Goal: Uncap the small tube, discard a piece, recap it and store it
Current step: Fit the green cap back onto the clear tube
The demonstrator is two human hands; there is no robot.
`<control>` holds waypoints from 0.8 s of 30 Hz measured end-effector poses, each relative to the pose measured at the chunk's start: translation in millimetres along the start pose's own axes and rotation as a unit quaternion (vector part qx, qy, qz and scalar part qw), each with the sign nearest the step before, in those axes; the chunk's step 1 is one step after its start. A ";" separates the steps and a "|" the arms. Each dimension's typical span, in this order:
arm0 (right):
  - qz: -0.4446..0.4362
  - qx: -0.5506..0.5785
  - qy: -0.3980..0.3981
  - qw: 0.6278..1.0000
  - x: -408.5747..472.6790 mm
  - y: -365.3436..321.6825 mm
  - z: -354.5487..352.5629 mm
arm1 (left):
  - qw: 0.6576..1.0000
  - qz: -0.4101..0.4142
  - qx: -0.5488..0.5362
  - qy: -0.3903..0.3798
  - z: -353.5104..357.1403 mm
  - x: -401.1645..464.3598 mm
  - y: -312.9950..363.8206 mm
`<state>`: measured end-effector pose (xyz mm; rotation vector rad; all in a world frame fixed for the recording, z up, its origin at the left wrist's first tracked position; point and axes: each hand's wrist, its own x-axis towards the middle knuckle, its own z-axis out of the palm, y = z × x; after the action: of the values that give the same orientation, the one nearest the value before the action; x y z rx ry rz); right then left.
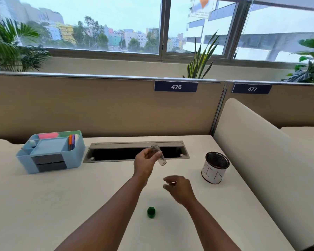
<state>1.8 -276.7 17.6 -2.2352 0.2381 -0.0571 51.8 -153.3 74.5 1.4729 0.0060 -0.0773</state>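
The small tube (159, 155) is made of clear, glossy plastic or glass; which one cannot be told. The green cap (151, 212) looks like matt plastic. The table (62, 196) is seen as smooth, matt and off-white. The bin (215, 167) shows dark metal mesh wrapped in white paper. The organiser (51, 153) is of smooth light-blue plastic.

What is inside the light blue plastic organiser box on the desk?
The light blue plastic organiser box holds a pink pad, blue paper and orange and purple markers. Its dark front drawers hide their contents.
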 end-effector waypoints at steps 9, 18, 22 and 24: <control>-0.065 -0.330 -0.242 0.910 -14.4 -0.6 60.4 | 0.998 0.011 0.059 0.010 -62.5 -4.0 1.7; -0.090 -0.181 -0.072 0.977 -16.8 -22.8 62.7 | 0.995 0.012 0.098 -0.017 -95.8 -16.8 -2.1; -0.019 0.133 0.054 0.989 -13.0 -66.8 49.4 | 0.994 0.005 0.091 -0.060 -101.1 -25.5 -1.5; 0.007 0.305 0.074 0.950 -13.6 -87.3 42.8 | 0.992 -0.004 0.092 -0.086 -102.9 -29.4 -0.4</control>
<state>7.0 -188.0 59.4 -1.6129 0.2740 -0.2561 26.9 -49.6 65.5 1.6466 -0.1381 -0.2161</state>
